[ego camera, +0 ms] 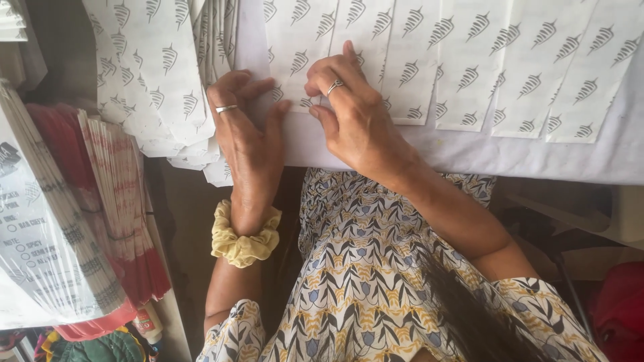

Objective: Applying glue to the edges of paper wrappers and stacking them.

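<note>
Right hand (352,114), ring on one finger, pressed flat on a white sticker strip (305,47) printed with grey fish-shaped marks; thumb and forefinger drawn narrow together at the strip's lower edge, seemingly pinching its corner, though hidden enough that hard to be sure. Left hand (245,134), also ringed, fingers curled and loosely spread, tips resting on the white table surface (469,151) just beside the same strip's left edge, touching the right hand's thumb area. Yellow scrunchie (245,234) round the left wrist.

Same strip lying first in a row of like strips (469,60), side by side, edges overlapping slightly, lower ends stopping short of the table's near edge. Bare white margin below the row, narrow but open along its whole length to the right.

To the left of the hands, a hanging stack of printed sheets (154,74), crowding close to the left hand. Further left, bundled paper bags with red edges (114,194) and printed packets (40,241) standing well apart from the hands. Patterned dress (362,268) below the table edge.
</note>
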